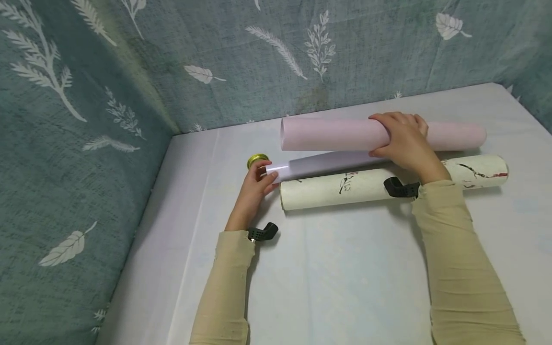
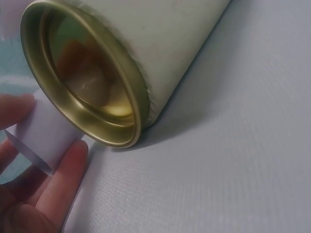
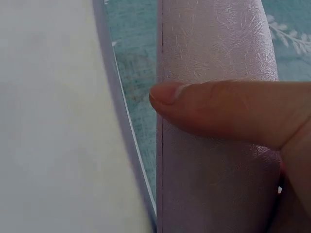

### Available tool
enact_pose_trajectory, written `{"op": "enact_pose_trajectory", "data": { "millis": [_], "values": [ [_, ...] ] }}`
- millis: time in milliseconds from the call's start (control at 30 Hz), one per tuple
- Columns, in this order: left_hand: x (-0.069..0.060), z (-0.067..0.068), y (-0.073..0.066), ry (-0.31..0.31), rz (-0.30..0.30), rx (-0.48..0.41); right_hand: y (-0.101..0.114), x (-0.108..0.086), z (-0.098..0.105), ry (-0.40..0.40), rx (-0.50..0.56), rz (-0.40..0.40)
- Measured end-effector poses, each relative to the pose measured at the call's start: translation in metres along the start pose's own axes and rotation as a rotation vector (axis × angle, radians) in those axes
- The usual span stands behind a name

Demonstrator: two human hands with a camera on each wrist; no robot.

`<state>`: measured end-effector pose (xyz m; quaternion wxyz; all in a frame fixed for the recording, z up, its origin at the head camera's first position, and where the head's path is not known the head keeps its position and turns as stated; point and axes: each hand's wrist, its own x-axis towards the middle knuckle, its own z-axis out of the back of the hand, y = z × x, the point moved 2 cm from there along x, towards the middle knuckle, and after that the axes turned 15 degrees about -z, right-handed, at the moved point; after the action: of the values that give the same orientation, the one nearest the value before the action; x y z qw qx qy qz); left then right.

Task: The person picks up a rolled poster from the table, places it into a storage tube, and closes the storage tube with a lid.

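My left hand (image 1: 250, 194) pinches the left end of a thin white paper roll (image 1: 321, 165) between thumb and fingers. That roll's open end (image 2: 46, 131) shows in the left wrist view, beside a larger tube's gold metal rim (image 2: 138, 92). Farther back, my right hand (image 1: 407, 143) grips a thick pink paper roll (image 1: 332, 134) around its middle. Its thumb (image 3: 218, 107) lies across the pink surface in the right wrist view. In front of the white roll lies a cream tube (image 1: 321, 196) with dark branch drawings and red marks. The right forearm hides part of it.
A round gold lid (image 1: 258, 158) sits just behind the left fingertips. The white-covered table (image 1: 345, 287) meets a green leaf-patterned cloth (image 1: 237, 62) at the back and on the left. Each wrist carries a black camera mount (image 1: 264, 233).
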<state>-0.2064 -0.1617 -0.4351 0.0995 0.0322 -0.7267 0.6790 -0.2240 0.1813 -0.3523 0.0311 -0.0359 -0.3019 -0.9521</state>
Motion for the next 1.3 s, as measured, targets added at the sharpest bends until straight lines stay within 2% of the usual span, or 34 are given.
{"op": "enact_pose_trajectory", "data": {
  "millis": [533, 867, 1033, 1300],
  "values": [
    [0.002, -0.001, -0.002, 0.010, -0.016, -0.075, 0.002, -0.005, -0.002, -0.005, -0.052, 0.016],
    [0.000, 0.004, -0.006, -0.048, 0.003, -0.138, -0.004, -0.013, -0.008, 0.011, -0.081, 0.049],
    [0.002, 0.006, -0.006, -0.051, -0.008, -0.134, -0.008, -0.013, -0.007, 0.011, -0.089, 0.038],
    [0.002, 0.001, -0.003, -0.055, -0.007, -0.154, 0.001, -0.006, -0.004, 0.042, -0.084, 0.008]
  ]
}}
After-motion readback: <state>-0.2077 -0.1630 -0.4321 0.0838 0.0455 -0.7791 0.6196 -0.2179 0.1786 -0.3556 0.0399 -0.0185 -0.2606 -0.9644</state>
